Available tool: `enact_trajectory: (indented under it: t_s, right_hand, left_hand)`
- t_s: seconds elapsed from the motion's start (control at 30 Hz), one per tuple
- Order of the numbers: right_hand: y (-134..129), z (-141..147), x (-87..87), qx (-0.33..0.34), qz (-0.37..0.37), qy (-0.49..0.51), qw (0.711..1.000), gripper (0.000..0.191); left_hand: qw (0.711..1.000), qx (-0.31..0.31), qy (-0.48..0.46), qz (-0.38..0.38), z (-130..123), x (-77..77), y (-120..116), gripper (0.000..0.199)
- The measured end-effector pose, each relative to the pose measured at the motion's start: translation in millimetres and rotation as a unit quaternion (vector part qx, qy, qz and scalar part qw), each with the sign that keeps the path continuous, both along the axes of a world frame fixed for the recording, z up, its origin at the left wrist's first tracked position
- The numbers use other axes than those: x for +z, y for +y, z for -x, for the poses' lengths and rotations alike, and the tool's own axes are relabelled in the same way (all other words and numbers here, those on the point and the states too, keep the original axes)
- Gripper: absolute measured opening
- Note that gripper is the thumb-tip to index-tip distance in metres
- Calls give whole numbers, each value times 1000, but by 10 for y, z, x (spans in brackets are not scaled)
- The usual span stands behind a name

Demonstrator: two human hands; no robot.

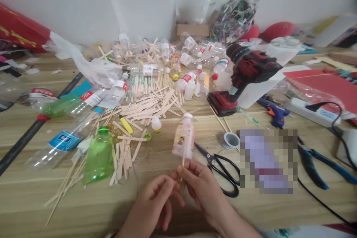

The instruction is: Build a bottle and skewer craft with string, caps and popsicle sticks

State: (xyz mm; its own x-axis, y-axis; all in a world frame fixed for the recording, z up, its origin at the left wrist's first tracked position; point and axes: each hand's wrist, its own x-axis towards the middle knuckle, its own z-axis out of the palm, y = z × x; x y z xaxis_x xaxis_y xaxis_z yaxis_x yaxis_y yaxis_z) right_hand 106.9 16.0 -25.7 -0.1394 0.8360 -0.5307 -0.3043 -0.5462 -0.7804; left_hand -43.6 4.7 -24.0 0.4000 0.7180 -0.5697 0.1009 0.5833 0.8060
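My right hand (199,180) is closed in a pinch on a thin wooden stick (183,162) held upright near the table's front edge. Close on its left, my left hand (160,197) has thumb and forefinger pressed together at the stick's lower end; whatever lies between them is too small to make out. Just beyond the hands stands a small white bottle (188,137) with a printed label, behind the stick's upper part. Black-handled scissors (220,167) lie right of my right hand. A spool of grey wire (231,140) rests behind them.
A red drill (245,70) stands right of centre. Flat wooden sticks (150,106) and plastic bottles (189,78) crowd the middle and back. A green bottle (99,156) lies at left. Pliers (318,160), a glue gun (276,113) and a power strip (312,111) are at right.
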Motion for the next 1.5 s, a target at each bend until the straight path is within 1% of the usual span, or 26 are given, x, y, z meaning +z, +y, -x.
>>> enact_trajectory:
  t_s: [0.07, 0.13, 0.2, 0.27, 0.33, 0.43, 0.5, 0.57, 0.63, 0.73, 0.8, 0.87, 1.0, 1.1, 1.17, 1.27, 1.37, 1.5]
  right_hand:
    - [-4, -30, -13, -6, 0, -7, 1000, 51]
    - [-21, -50, -26, -4, 3, -2, 1000, 53]
    - [-48, -50, -37, -3, 6, 8, 1000, 54]
    - [-77, -32, -43, -12, 5, 18, 1000, 53]
    - [-98, -5, -44, -22, -1, 24, 999, 52]
    - [-113, 34, -38, -25, -12, 29, 999, 52]
    - [-117, 47, -32, -25, -18, 33, 999, 52]
    - [-118, 46, -27, -22, -23, 40, 999, 52]
    - [-119, 29, -27, -14, -25, 52, 998, 52]
    - [-126, -8, -42, -4, -24, 76, 997, 48]
    - [-136, -25, -63, -4, -21, 93, 995, 45]
    - [-150, -28, -92, -11, -15, 110, 994, 44]
    - [-190, -5, -165, -21, 5, 144, 989, 47]
    - [-221, 4, -199, -32, 13, 159, 987, 46]
    - [-234, -4, -200, -43, 16, 162, 986, 48]
    - [-232, -31, -185, -66, 11, 152, 986, 49]
    - [-212, -59, -179, -81, 4, 124, 989, 40]
    - [-206, -78, -178, -68, 4, 103, 992, 33]
  left_hand:
    - [999, 6, 25, -29, 114, 67, -12, 41]
    - [993, -4, 82, -83, 202, 139, 16, 26]
    - [973, -9, 168, -158, 239, 191, 83, 18]
    - [951, 6, 237, -200, 222, 205, 173, 22]
    - [937, 13, 279, -210, 171, 187, 265, 28]
    - [919, -23, 321, -228, 82, 152, 382, 28]
    - [916, -46, 321, -236, 44, 153, 458, 24]
    - [926, -76, 288, -233, 38, 181, 543, 28]
    - [941, -129, 226, -217, 62, 230, 629, 30]
    - [957, -210, 94, -178, 104, 292, 716, 14]
    - [961, -228, 22, -153, 101, 293, 716, 13]
    - [969, -207, -22, -134, 64, 258, 670, 19]
    - [983, -138, -93, -84, -58, 154, 520, 33]
    - [986, -99, -125, -43, -123, 108, 447, 41]
    - [988, -67, -136, -18, -139, 92, 431, 44]
    - [989, -21, -145, 9, -145, 71, 433, 41]
    - [987, -7, -157, 43, -168, 42, 424, 41]
    - [981, -4, -173, 85, -211, 10, 374, 48]
